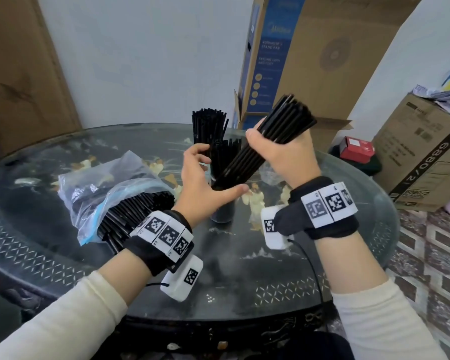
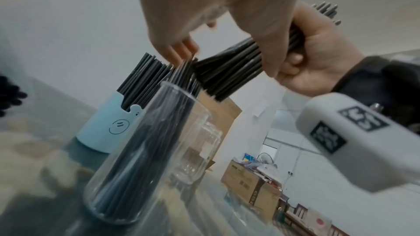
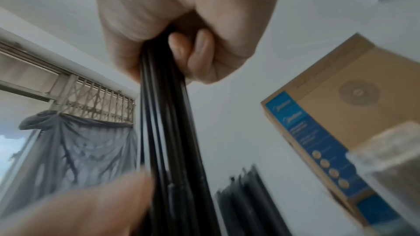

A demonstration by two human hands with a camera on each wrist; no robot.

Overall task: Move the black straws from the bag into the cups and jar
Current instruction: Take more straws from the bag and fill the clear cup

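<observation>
Right hand grips a bundle of straws over the cups; left hand spread open beside it.

From the left of the head view I see the bag lying on the table well in from the near rim, its open mouth spilling straws toward my left wrist. At centre my left hand has its fingers loose and spread, fingertips at the straws standing in the glass cup, thumb under the bundle. Behind it the blue cup is packed with straws, and the jar looks bare. Right of centre my right hand is curled round the tilted bundle. A fan box crowds the far edge at upper right.
</observation>
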